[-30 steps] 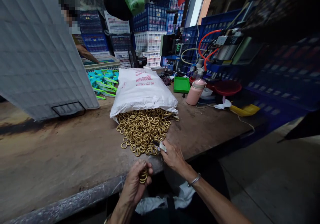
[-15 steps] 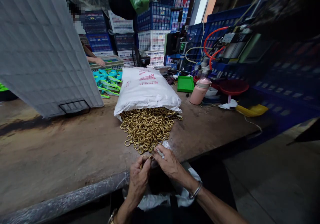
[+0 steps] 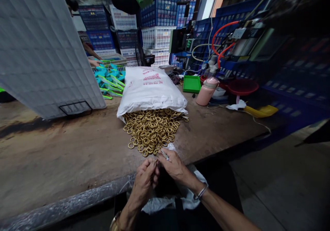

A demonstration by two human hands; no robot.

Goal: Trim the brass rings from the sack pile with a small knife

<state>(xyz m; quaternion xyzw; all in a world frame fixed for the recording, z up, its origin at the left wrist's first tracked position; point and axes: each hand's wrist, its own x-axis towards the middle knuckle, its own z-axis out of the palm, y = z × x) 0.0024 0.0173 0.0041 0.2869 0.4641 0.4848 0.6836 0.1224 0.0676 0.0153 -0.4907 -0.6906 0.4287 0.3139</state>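
Observation:
A heap of brass-coloured rings (image 3: 152, 129) spills from the open mouth of a white sack (image 3: 151, 88) lying on the worn wooden bench (image 3: 64, 155). At the bench's front edge my left hand (image 3: 144, 181) is closed, its fingers curled round rings I can barely see. My right hand (image 3: 172, 165) touches it, pinching a small pale tool or strip against the near edge of the heap. A clear plastic bag (image 3: 177, 198) hangs below both hands in my lap.
A grey quilted panel (image 3: 43, 52) leans at the left. Behind the sack lie turquoise plastic parts (image 3: 109, 79), where another person's hand (image 3: 94, 63) reaches. A green tray (image 3: 191, 84), pink bottle (image 3: 207, 91), red bowl (image 3: 242, 86), yellow scoop (image 3: 260, 111) and stacked crates (image 3: 154, 28) stand right and behind.
My hands have come together at the bench edge; a second ago the left held a stack of rings lower down while the right picked at the heap. The view shifted slightly.

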